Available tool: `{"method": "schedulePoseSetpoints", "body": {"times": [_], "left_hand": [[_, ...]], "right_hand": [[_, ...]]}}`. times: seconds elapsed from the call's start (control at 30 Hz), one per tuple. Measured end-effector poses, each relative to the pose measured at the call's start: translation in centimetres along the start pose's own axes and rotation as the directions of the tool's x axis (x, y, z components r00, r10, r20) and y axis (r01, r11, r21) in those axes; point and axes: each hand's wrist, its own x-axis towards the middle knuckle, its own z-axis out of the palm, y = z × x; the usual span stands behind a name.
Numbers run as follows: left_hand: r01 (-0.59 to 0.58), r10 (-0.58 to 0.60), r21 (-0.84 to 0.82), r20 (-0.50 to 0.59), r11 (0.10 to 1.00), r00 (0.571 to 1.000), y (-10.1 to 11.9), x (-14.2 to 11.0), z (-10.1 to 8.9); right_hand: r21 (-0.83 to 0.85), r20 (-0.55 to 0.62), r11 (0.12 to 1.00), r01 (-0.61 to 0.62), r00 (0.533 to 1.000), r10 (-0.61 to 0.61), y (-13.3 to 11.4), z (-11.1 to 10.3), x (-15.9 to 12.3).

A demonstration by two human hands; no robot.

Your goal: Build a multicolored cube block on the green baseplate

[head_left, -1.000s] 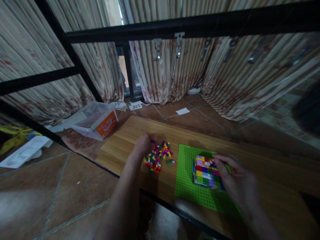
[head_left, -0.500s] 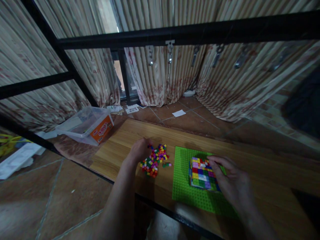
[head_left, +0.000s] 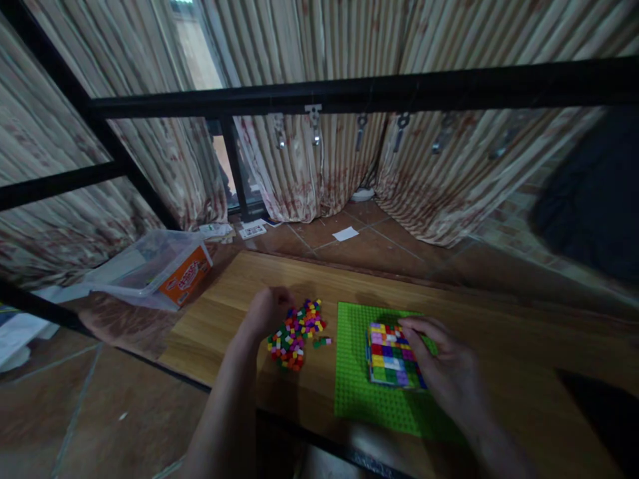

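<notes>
My left hand (head_left: 268, 311) is closed with curled fingers at the upper left of a pile of small coloured toy bricks (head_left: 299, 329). Whatever its fingertips hold, if anything, is hidden. On a green studded baseplate (head_left: 352, 379) stands a rectangular block of multicoloured bricks (head_left: 392, 356), built up in rows. Over the block's right side lies my right hand (head_left: 444, 356), thumb and index finger pinched together at its upper edge. What is between those fingertips is too small to tell. A short piece of green and pink bricks (head_left: 322, 342) lies apart, between pile and baseplate.
All this rests on a wooden tabletop (head_left: 239, 283) with a dark frame. A clear plastic box (head_left: 150, 266) with an orange label stands beyond its left end. A black bar (head_left: 349, 98) with hanging metal clips crosses before the curtains. Papers (head_left: 345, 233) lie on the tiled floor.
The view has shifted, so the table scene sits slightly lower and further left. My left hand stays by the pile, my right hand at the block's upper edge.
</notes>
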Motion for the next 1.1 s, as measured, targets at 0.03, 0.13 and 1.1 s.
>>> {"method": "schedulePoseSetpoints", "body": {"times": [0.03,0.13,1.1], "left_hand": [[0.011,-0.011,-0.003,-0.016,1.0,1.0,0.1,0.0,-0.1],[0.051,-0.051,-0.004,-0.043,0.999,0.998,0.4,0.1,-0.3],[-0.107,0.107,0.361,0.021,0.926,0.994,5.7,1.2,4.7]], "right_hand": [[0.001,0.002,1.0,0.004,1.0,-0.004,-0.1,0.0,0.0],[-0.009,0.014,1.0,0.014,1.0,-0.014,-0.3,-0.1,0.1],[-0.074,0.02,0.992,0.105,0.994,-0.104,-1.3,-0.8,0.0]]}}
